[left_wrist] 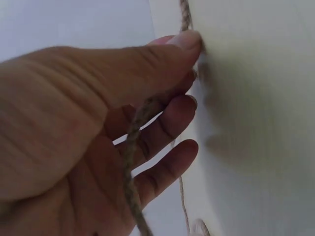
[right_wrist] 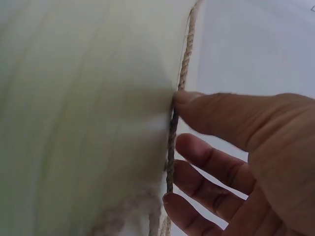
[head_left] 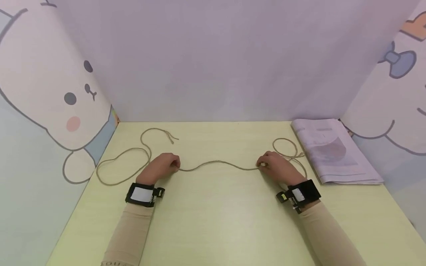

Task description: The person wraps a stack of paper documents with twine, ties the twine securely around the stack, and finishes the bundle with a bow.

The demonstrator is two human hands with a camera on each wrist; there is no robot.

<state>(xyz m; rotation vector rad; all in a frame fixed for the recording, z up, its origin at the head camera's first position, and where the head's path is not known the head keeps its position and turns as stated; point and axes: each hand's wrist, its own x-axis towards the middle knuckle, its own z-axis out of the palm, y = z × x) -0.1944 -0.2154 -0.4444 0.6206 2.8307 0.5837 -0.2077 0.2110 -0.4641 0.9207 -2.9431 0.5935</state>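
A thin brown twisted rope (head_left: 217, 161) lies across the table in a shallow wave between the two hands. Its near-left end is pinched by my left hand (head_left: 159, 167), thumb against the forefinger; in the left wrist view a stretch of rope (left_wrist: 130, 167) runs back across the palm below the loosely bent other fingers. On the other side my right hand (head_left: 277, 167) pinches the rope (right_wrist: 186, 61), with the thumb tip on it close over the tabletop. The right forefinger is mostly hidden behind the thumb.
Loose rope loops lie beyond each hand, left and right, on the pale yellow table (head_left: 216, 218). At the back right lies a folded printed paper (head_left: 336, 151). Curtains with cartoon animals (head_left: 56, 81) enclose the table's sides and a plain lilac curtain (head_left: 206, 62) its back.
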